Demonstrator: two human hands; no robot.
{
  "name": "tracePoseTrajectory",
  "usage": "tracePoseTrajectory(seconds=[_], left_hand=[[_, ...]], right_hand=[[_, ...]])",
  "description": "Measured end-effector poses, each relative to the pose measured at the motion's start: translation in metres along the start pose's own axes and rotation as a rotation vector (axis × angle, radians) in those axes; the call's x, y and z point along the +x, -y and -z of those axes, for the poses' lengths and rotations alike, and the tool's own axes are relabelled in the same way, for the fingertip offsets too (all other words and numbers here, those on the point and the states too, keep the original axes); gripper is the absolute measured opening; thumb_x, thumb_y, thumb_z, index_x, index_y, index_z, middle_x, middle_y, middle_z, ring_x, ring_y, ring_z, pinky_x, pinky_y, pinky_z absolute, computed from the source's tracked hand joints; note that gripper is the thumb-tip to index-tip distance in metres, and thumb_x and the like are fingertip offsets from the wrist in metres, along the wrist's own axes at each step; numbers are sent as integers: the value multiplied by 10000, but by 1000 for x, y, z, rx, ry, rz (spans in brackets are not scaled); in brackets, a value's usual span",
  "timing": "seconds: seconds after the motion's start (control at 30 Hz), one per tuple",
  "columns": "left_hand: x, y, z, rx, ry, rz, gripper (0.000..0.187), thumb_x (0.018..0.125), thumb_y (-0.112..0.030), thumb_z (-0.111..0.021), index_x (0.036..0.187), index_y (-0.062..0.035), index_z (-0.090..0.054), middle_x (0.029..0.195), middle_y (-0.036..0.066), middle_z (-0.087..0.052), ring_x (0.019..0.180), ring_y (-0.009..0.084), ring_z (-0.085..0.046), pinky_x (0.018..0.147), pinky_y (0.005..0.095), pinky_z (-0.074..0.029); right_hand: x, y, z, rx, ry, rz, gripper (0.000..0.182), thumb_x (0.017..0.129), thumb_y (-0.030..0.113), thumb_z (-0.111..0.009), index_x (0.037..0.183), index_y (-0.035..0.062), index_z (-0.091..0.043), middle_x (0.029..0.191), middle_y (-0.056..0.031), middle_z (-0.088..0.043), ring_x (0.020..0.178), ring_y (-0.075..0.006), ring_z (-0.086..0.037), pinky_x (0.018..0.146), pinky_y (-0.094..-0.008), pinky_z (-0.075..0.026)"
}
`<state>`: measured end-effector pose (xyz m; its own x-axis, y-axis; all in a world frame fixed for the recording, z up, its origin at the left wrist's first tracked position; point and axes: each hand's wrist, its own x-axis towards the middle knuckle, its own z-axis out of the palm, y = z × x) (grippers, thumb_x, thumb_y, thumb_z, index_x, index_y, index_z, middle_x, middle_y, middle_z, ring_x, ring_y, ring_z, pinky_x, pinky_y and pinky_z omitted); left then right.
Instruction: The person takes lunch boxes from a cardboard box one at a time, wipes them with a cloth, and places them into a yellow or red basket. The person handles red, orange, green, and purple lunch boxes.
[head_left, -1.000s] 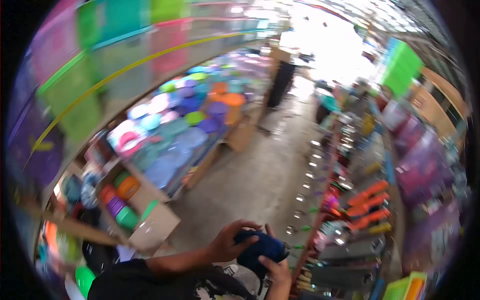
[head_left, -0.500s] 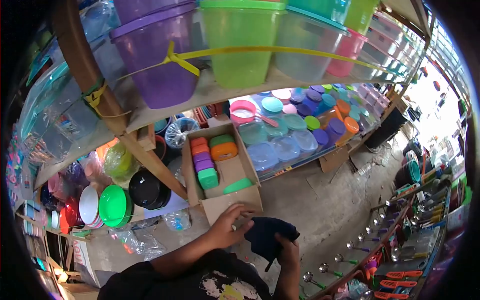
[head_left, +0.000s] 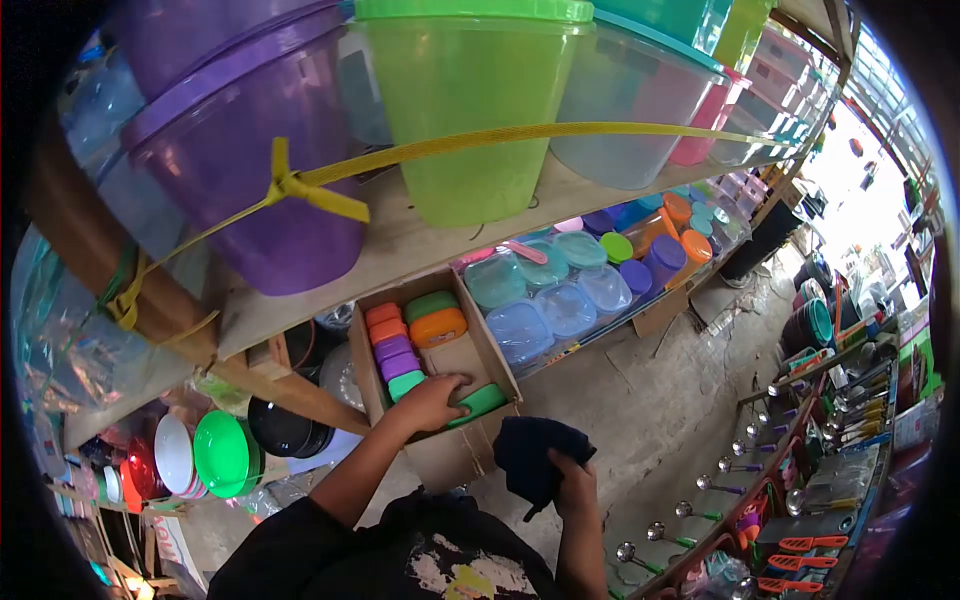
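Note:
My left hand (head_left: 428, 403) reaches into an open cardboard box (head_left: 487, 347), its thumb and fingers apart. Beside its fingertips lies a green plastic container (head_left: 478, 403); whether they touch it is hard to tell. Another green container (head_left: 405, 384) is partly behind the hand. Purple containers (head_left: 395, 352), orange ones (head_left: 438, 327) and a dark green one (head_left: 431, 303) stand farther back in the box. My right hand (head_left: 573, 483) is closed on a dark navy cloth (head_left: 540, 460) with a short strap hanging down, held to the right of the box.
Overhead, a shelf (head_left: 470, 240) bears large purple (head_left: 270, 190) and lime-green tubs (head_left: 475, 120) behind a yellow strap (head_left: 440, 142). A wooden post (head_left: 290, 385) slants left of the box. Lidded containers (head_left: 570, 310) fill a low stand; ladles (head_left: 655, 532) line the right side.
My left hand has moved from the box's front flap into the box, beside the green container. My right hand still holds the dark cloth. The view has shifted closer to the shelf.

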<state>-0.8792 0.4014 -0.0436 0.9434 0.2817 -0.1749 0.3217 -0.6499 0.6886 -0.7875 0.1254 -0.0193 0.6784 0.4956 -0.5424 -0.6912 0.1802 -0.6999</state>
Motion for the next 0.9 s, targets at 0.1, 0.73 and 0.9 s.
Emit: tracePoseTrajectory(seconds=[0.1, 0.73, 0.9], left_hand=[[19, 2, -8, 90, 94, 25, 648, 759, -269, -750, 1327, -40, -536, 1269, 225, -591, 1205, 367, -555, 1024, 426, -451], [4, -28, 17, -148, -181, 52, 719, 713, -269, -780, 1336, -29, -516, 1189, 221, -646, 1093, 360, -636, 935, 403, -498], [-12, -67, 26, -250, -324, 6, 716, 722, -243, -791, 1332, -4, -502, 1172, 208, -640, 1093, 301, -635, 941, 378, -489]], right_hand=[[5, 3, -3, 6, -34, 37, 333, 831, 22, -673, 1157, -26, -622, 1088, -129, -679, 990, -271, -669, 883, -384, -551], [-8, 3, 13, 25, -36, 100, 361, 868, 99, -708, 1198, -12, -616, 1143, -93, -663, 1031, -209, -629, 927, -336, -496], [-25, 11, 16, 1, -25, 174, 330, 906, 124, -683, 1202, -6, -617, 1131, -77, -666, 1023, -189, -626, 928, -328, -491]])
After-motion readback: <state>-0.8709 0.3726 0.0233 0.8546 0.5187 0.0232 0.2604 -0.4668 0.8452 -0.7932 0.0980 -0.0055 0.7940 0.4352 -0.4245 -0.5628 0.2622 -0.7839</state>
